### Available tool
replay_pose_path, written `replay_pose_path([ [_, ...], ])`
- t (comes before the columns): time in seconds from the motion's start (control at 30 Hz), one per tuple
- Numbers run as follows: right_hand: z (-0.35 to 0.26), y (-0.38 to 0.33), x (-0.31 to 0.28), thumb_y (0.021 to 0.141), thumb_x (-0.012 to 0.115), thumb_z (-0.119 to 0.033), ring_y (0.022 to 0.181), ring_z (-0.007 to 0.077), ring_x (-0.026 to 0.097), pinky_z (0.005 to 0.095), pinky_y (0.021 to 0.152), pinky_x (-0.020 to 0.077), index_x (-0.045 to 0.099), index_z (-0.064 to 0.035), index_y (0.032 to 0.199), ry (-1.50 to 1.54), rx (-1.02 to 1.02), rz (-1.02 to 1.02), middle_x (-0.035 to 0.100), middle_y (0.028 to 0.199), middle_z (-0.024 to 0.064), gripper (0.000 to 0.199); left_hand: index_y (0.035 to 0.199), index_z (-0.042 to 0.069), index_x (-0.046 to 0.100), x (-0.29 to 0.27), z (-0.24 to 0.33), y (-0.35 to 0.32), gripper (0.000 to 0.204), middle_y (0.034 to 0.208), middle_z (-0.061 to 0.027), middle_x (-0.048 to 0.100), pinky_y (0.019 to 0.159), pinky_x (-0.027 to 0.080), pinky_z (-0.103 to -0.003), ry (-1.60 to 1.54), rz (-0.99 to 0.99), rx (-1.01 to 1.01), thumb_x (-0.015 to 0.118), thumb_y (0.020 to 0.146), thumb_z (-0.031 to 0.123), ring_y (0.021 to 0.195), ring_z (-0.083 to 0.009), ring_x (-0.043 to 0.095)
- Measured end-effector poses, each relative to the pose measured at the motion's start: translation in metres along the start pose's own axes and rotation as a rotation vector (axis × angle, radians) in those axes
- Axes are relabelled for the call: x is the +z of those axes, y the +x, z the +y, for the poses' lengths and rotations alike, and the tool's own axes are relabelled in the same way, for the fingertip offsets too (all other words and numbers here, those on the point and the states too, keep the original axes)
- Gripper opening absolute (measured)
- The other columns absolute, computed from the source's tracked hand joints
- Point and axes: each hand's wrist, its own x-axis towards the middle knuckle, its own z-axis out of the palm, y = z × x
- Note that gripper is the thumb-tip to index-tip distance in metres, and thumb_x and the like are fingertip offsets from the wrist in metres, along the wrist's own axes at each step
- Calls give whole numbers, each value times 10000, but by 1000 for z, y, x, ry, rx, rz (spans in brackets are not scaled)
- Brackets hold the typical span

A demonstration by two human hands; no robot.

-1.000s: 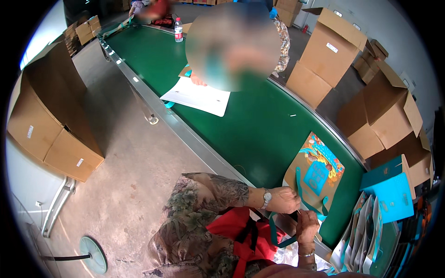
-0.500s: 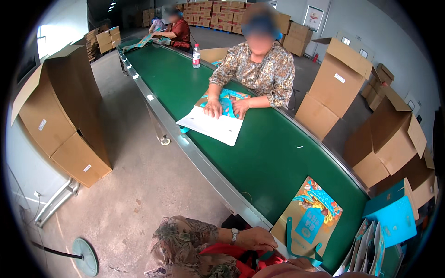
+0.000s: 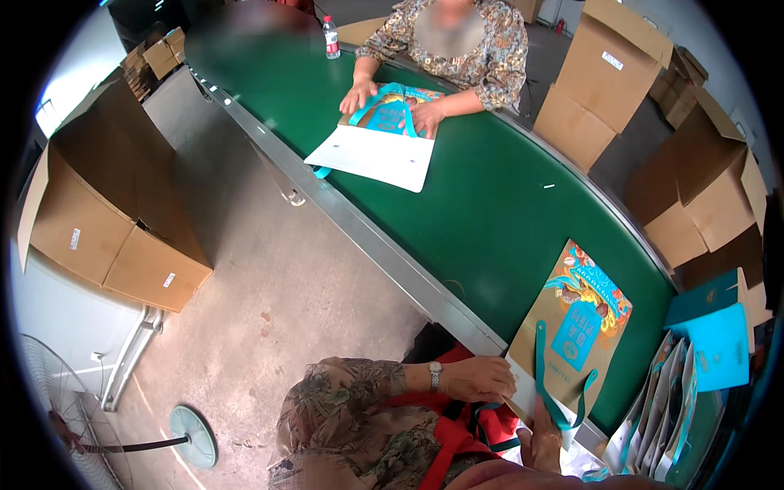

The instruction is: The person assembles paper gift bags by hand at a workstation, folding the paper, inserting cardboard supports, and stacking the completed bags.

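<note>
A gold paper gift bag [image 3: 600, 327] with a turquoise panel and colourful print lies flat on the green belt at the near right. Its turquoise ribbon handles [image 3: 542, 363] lie loose across it. My left hand [image 3: 482, 379], with a watch on the wrist, pinches the bag's near left edge, where a pale inner side shows. Closed around the near edge beside the handle is my right hand [image 3: 545, 439], its fingers partly hidden by the paper.
Several folded bags [image 3: 653, 408] stand at the right beside a turquoise box [image 3: 714, 347]. Across the green conveyor belt [image 3: 482, 220], a co-worker's hands press on another bag [image 3: 376, 155] with a white flap. Cartons [image 3: 122, 220] stand at both sides; a bottle [image 3: 331, 38] is farther off.
My view has tilted downward. Both my hands have come up onto the bag's near edge and show more. The co-worker's left-side hand has slid off the white flap toward the printed part.
</note>
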Motion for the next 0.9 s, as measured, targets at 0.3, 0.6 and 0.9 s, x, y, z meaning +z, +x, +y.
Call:
replay_pose_path([
  [0.3,11,38,5,1032,529,-284,1348,490,523,537,1128,398,437,9,1544,-231,-6,-35,557,1435,322,596,1184,18,638,-12,2,-21,256,1314,-174,643,1161,438,-532,120,-100,28,668,979,169,1270,-398,586],
  [0.6,3,64,25,1007,585,-264,1355,474,508,555,1116,393,448,12,1511,-226,64,15,513,1485,297,591,1225,16,626,-13,-9,-34,285,1353,-186,622,1201,400,-531,241,-71,59,665,981,158,1326,-386,563],
  [0.9,12,88,22,825,822,-303,1499,447,358,581,1173,344,381,-20,1564,-345,-26,417,315,1659,224,906,1253,36,622,-20,-13,-31,310,1361,-174,633,1192,402,-527,216,-129,27,679,961,122,1292,-370,591],
])
